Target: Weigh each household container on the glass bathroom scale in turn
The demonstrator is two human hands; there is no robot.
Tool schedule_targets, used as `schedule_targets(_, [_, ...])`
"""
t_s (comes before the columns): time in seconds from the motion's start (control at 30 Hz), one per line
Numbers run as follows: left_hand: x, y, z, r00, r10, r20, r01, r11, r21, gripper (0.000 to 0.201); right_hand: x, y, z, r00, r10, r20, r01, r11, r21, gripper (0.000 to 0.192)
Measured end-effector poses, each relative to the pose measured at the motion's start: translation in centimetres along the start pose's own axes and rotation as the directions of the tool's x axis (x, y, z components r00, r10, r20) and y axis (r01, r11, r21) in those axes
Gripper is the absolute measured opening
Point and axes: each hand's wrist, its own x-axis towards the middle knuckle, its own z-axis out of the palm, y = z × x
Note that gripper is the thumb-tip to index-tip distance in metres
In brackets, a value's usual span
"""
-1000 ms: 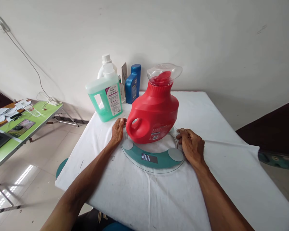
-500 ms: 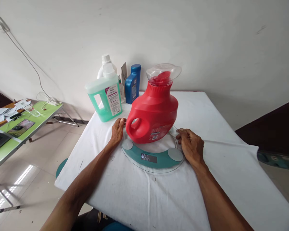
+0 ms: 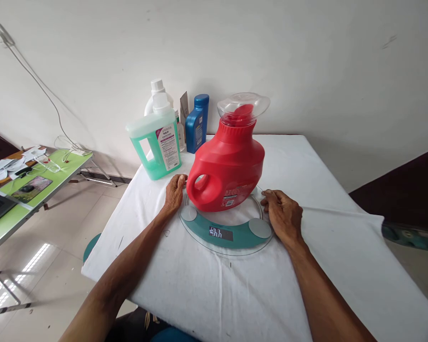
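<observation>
Red plastic forms the jug (image 3: pixel 226 168), which is stood upright on the round glass scale (image 3: pixel 225 232) at the middle of the white-covered tabletop (image 3: pixel 235 294). A clear cap is seated on the jug. The left hand (image 3: pixel 174 192) is laid flat against the scale's left rim, fingers extended, nothing gripped. The right hand (image 3: pixel 283 213) is rested at the right rim, fingers loosely curled, nothing gripped. A lit display is shown on the scale. Behind the jug, a green bottle (image 3: pixel 157 145) and a blue bottle (image 3: pixel 197 123) are placed near the wall.

One large red plastic detergent jug (image 3: pixel 228 171), one round glass scale (image 3: pixel 225 233), three bottles behind: green-filled (image 3: pixel 159 145), white (image 3: pixel 157 92), blue (image 3: pixel 197 123).
</observation>
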Motion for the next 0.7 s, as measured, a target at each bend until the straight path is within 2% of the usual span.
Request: schedule_targets(0.7, [-0.01, 0.01, 0.11, 1.000, -0.026, -0.001, 0.026, 1.000, -0.005, 0.046, -0.09, -0.05, -0.16, 1.000, -0.001, 0.009, 0.001, 1.000, -0.004, 0.047])
